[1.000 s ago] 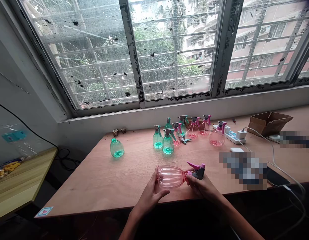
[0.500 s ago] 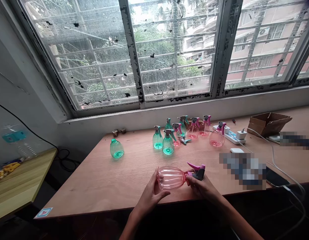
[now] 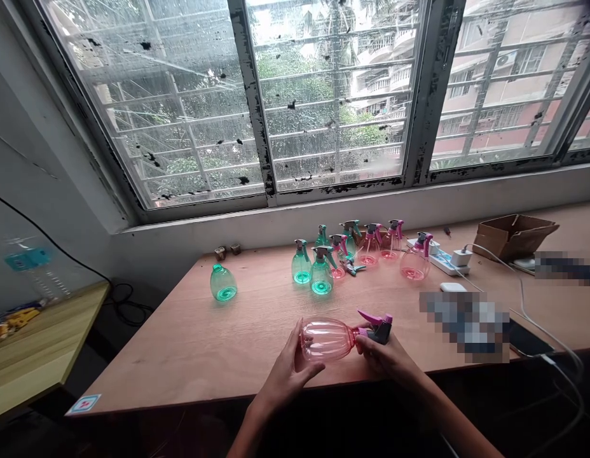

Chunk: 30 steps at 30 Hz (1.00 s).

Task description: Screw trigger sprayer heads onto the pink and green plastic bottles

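A clear pink spray bottle (image 3: 326, 338) lies on its side just above the near edge of the wooden table (image 3: 190, 343). My left hand (image 3: 288, 372) cups its round body from below and the left. My right hand (image 3: 385, 356) is closed round the neck, just under the grey and magenta trigger head (image 3: 377, 324), which points to the right.
Several green and pink spray bottles (image 3: 345, 254) stand in a cluster at the back of the table, and one green bottle without a head (image 3: 223, 284) stands apart to the left. A power strip (image 3: 442, 259), cables and a cardboard box (image 3: 512, 234) lie at the right.
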Tool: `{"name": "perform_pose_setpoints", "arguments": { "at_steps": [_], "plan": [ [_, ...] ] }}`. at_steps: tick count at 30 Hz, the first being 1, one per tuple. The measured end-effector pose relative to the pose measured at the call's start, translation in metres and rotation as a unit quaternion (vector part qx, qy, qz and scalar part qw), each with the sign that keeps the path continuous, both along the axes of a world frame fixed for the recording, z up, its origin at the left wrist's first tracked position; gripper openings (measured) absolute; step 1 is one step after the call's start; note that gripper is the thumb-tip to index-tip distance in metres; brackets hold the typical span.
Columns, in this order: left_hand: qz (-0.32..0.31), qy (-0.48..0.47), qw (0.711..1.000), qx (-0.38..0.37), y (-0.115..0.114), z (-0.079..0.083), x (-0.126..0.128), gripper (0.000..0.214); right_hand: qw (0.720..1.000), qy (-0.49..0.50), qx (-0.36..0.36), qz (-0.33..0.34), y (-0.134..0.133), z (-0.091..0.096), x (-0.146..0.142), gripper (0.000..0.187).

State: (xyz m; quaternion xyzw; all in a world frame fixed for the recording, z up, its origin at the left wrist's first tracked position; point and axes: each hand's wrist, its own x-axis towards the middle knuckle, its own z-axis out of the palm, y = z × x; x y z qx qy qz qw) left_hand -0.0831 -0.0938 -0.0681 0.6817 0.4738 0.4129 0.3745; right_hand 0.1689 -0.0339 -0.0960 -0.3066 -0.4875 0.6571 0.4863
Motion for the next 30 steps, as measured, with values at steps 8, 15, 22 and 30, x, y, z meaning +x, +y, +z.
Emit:
{"name": "perform_pose_setpoints", "arguments": {
  "at_steps": [8,15,22,30],
  "plan": [
    [-0.004,-0.003,1.000,-0.005,-0.0010,0.0017,0.0010,0.103,1.000,-0.002,-0.003,0.002,-0.0004,0.0001,0.0004,0.041],
    [-0.004,-0.011,1.000,-0.018,0.0002,0.0027,0.0005,0.086,1.000,-0.010,-0.002,-0.003,-0.0002,-0.0005,0.0009,0.042],
    [0.003,0.001,1.000,-0.004,-0.0006,0.0032,0.0009,0.097,1.000,-0.012,0.005,-0.011,0.0009,-0.0022,0.0008,0.042],
    [0.000,-0.007,1.000,-0.012,0.0016,0.0007,-0.0006,0.081,1.000,-0.012,0.006,0.007,0.0012,-0.0022,0.0023,0.039]
  ]
}}
